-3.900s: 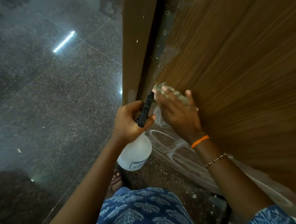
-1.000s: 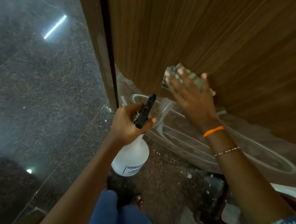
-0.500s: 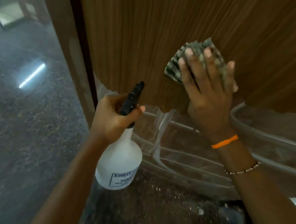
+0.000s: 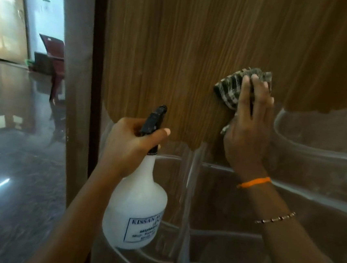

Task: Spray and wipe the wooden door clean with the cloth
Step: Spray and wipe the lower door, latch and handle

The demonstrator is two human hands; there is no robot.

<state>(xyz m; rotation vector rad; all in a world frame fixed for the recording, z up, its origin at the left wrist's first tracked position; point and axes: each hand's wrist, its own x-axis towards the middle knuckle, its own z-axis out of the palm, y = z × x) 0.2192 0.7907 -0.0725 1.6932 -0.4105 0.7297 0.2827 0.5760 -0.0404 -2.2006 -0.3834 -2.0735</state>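
Observation:
The wooden door (image 4: 175, 57) fills the upper and right part of the head view, its grain running vertically. My right hand (image 4: 249, 126) presses a dark checked cloth (image 4: 234, 88) flat against the door with straight fingers. My left hand (image 4: 128, 146) grips the neck and black trigger head of a white spray bottle (image 4: 137, 210), held upright just left of the right hand, nozzle pointing at the door. A dusty clear plastic film (image 4: 290, 185) covers the door's lower part.
The door frame (image 4: 76, 79) runs vertically on the left. Beyond it lies a glossy dark stone floor (image 4: 11, 179) with light reflections. A dark red chair (image 4: 54, 56) and a low dark box stand in the far room.
The view has tilted up from the floor toward the door. My right hand with the cloth has slid right and up across the door. My left hand still holds the bottle.

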